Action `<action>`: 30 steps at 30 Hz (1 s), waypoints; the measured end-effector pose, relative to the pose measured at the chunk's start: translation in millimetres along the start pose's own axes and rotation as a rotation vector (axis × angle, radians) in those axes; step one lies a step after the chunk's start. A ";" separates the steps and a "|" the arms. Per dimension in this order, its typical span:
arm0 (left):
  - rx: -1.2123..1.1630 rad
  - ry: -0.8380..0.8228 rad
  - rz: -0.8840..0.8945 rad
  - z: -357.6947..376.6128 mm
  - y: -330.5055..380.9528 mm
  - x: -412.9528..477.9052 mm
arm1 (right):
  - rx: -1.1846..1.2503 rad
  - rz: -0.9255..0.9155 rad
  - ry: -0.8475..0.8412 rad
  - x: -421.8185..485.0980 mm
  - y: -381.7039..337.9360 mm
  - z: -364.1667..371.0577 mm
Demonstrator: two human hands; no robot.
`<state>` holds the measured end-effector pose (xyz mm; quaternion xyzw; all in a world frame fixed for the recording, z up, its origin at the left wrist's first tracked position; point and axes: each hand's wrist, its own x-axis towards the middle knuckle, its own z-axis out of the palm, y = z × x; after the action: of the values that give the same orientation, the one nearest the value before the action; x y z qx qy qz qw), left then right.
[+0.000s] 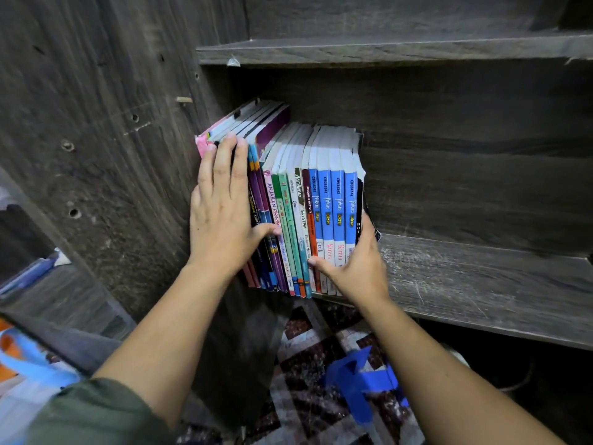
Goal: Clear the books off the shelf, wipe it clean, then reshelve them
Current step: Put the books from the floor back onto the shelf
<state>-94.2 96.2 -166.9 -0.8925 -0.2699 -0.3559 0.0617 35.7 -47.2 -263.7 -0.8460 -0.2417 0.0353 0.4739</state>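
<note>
We read "fokus" on four blue spines (337, 200), two also marked "Kimia". We log "ANJAKAN PRIMA" on a pale spine (272, 200), and "ACE AHEAD" and "Teks STPM" on a white spine (302, 216).

One row of books (288, 203) stands at 12 o'clock, four of them blue Fokus volumes (333, 203). Two hands touch it, a left hand (221, 213) and a right hand (356, 261). One blue cloth (356, 383) lies at 6 o'clock.

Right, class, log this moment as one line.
left hand: flat on books | right hand: grips row's right end | books: standing on shelf
</note>
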 end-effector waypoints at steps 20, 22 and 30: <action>0.007 -0.023 -0.038 0.4 11.3 -0.5 | 0.037 -0.035 -0.335 28.8 4.0 -55.3; -0.038 -0.038 -0.021 1.0 10.0 -1.1 | 0.013 0.024 -0.411 25.1 4.4 -53.8; -0.172 -0.033 0.003 16.2 -2.8 -12.9 | 0.064 0.182 -0.370 5.8 35.6 -8.5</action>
<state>-93.7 97.9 -187.7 -0.9008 -0.2378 -0.3627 -0.0189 56.6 -66.8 -287.2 -0.8280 -0.2460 0.2405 0.4428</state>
